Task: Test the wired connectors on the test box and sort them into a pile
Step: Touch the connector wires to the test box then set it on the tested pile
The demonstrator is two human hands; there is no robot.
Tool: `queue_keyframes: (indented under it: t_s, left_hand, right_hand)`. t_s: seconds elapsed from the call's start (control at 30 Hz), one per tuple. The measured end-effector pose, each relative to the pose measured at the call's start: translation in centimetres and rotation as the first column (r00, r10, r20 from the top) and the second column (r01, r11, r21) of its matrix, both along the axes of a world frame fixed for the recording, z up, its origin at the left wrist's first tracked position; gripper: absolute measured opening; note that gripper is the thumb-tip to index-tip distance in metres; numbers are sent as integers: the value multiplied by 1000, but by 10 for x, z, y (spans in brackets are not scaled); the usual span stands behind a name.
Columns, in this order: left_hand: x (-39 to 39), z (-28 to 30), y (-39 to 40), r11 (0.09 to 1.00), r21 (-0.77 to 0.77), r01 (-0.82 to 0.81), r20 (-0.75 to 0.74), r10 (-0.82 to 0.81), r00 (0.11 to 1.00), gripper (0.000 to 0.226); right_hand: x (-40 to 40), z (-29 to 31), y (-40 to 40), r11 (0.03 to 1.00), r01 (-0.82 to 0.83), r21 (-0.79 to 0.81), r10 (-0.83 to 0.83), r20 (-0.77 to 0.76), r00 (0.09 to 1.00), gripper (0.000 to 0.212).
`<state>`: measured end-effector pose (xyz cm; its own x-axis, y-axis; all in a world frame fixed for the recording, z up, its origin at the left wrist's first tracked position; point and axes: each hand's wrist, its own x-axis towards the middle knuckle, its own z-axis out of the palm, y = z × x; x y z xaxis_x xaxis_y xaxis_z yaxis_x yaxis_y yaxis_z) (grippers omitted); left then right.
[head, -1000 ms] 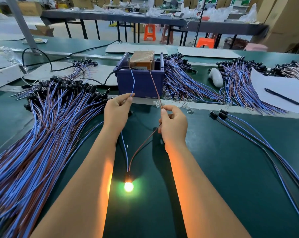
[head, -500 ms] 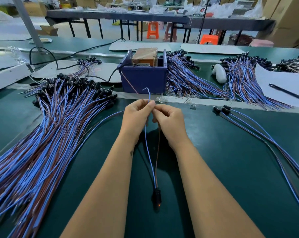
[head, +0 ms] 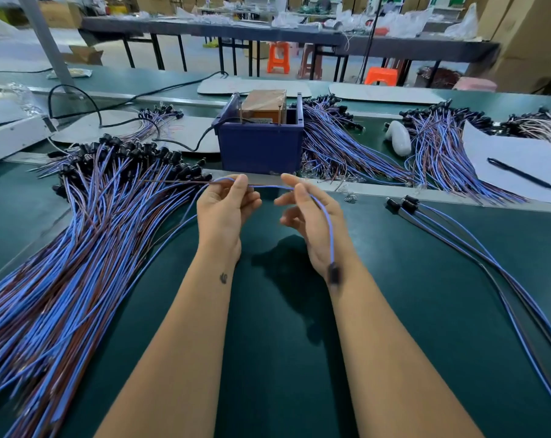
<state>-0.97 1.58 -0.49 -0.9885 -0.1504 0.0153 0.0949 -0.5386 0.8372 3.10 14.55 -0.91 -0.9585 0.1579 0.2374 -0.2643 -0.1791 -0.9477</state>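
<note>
A dark green bench mat (head: 268, 358) runs under my view, with long tables and orange stools blurred in the workshop behind. The blue test box (head: 260, 147) stands at the far edge of the mat, and a big pile (head: 78, 248) of blue-and-brown wired connectors fans out on my left. A few loose ones (head: 457, 229) lie on the right. The wired connector (head: 326, 213) I'm working is off the box and in the air between my hands. My left hand (head: 225, 207) pinches its free wire ends between thumb and fingertips, the bare tips poking out toward the pile. From there the lead arcs over my right hand (head: 312, 216), whose fingers are loosely spread with the wire only draped across them, not clamped. Its black plug end (head: 333, 273) dangles by my right wrist, blurred. I judge this thing feather-light and floppy: thin insulated wire that bends anywhere and swings freely, with all the weight in the plug. The coating looks smooth, so a loose drape could slip. I'd keep the pinch near the wire ends and steady the plug before laying it leftward onto the pile.
</note>
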Motion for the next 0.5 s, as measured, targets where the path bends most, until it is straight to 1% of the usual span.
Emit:
queue_keyframes:
  t_s: [0.07,0.1,0.13,0.17,0.23,0.27,0.33,0.4,0.47,0.5]
  left_hand:
    - [1,0,3,1000,8,-19,4,19,1000,18]
    - [2,0,4,999,-25,-24,-2,23,1000,18]
    - [2,-1,6,994,-107,-23,-27,21,999,19]
    - [4,-1,7,971,-237,-20,-74,3,997,19]
    - [9,-3,12,859,-511,-14,-189,-97,977,18]
    - [13,-4,16,792,-610,-5,-225,-167,960,18]
    - [23,-6,25,655,-755,29,-243,-320,916,16]
    - [33,-10,38,529,-840,118,-192,-494,848,18]
    - [40,-11,49,456,-839,296,-85,-647,758,20]
    - [42,-10,51,413,-834,365,-42,-708,705,19]
  right_hand:
    - [-2,0,7,982,86,-168,-80,43,996,25]
    - [-4,0,11,965,136,-224,-124,69,990,26]
    - [-5,1,15,950,191,-248,-173,92,981,28]
    - [-6,1,20,936,247,-252,-225,110,968,29]
    - [-8,1,31,906,339,-254,-320,114,941,32]
    - [-9,1,36,895,381,-232,-365,112,924,32]
    - [-9,0,45,866,492,-92,-480,124,869,30]
    - [-10,-4,54,809,572,139,-586,113,802,26]
    - [-10,-7,60,734,574,363,-640,88,763,15]
    - [-9,-8,63,703,564,433,-654,84,751,10]
